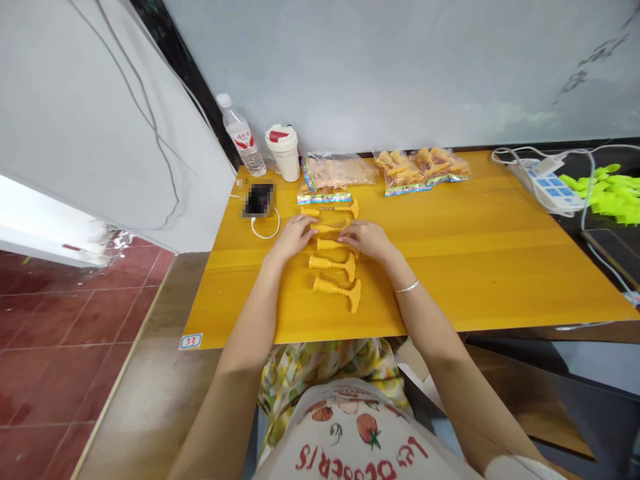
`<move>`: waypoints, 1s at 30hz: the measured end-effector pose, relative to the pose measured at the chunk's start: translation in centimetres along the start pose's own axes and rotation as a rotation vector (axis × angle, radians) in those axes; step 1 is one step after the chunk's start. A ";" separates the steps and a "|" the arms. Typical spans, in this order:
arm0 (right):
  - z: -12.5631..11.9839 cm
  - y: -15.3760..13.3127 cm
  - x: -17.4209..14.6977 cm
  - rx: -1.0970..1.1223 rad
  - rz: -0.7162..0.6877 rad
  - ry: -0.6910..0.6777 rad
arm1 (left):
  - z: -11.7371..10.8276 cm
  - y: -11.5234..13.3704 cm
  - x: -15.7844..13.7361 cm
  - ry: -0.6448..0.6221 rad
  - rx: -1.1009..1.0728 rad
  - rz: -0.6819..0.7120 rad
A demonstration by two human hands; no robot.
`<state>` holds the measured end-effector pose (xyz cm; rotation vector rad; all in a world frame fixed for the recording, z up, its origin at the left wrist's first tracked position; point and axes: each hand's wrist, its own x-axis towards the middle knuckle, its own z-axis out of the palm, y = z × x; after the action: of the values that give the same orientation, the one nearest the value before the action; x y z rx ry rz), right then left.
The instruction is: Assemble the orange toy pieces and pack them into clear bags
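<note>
Several yellow plastic T-handled tools lie in a column on the table, handles to the right. The farthest tool [340,209] shows a bare spiral shaft, with a short yellow sleeve [310,212] apart at its left. My left hand [296,235] has its fingertips closed at the left end of the second T-handled tool [327,229]. On the same tool's handle end, my right hand [369,240] pinches and partly hides it. Just below is a third tool [329,245], its handle mostly under my right hand. Two nearer tools, one [333,263] above the other [337,288], lie untouched.
Along the back stand a water bottle [243,140], a lidded cup [283,153] and clear bags of yellow pieces [400,170]. A phone [259,200] with a white cable lies left. At right are a power strip [555,187] and bright green pieces [613,193].
</note>
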<state>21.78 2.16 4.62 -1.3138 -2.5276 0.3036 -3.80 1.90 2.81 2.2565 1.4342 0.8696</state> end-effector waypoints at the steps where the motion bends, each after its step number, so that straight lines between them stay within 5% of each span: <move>1: 0.0 -0.4 0.0 -0.009 -0.019 -0.041 | 0.3 -0.1 0.0 -0.026 0.014 -0.002; 10: -0.1 -1.8 -0.4 0.038 -0.122 -0.141 | 0.7 -0.1 0.1 -0.066 0.016 -0.047; 13: -0.7 -0.6 -0.2 0.162 -0.047 0.099 | 0.0 0.3 0.1 0.009 -0.002 -0.029; 16: -0.9 1.0 0.2 0.410 0.191 0.405 | -0.6 1.1 0.2 0.087 -0.029 0.019; 18: -0.7 1.8 0.5 0.679 0.288 0.343 | -0.8 1.8 0.2 0.100 -0.063 0.032; 22: -0.4 1.7 0.6 1.134 0.251 0.035 | -0.7 2.6 0.1 0.068 -0.157 -0.018; 30: -1.1 0.9 0.4 1.070 0.088 0.176 | -0.6 2.7 -0.2 0.002 -0.274 -0.110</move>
<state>22.63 3.10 5.47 -0.9125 -1.6647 1.2604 -2.39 0.54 4.76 1.9585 1.3345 0.9680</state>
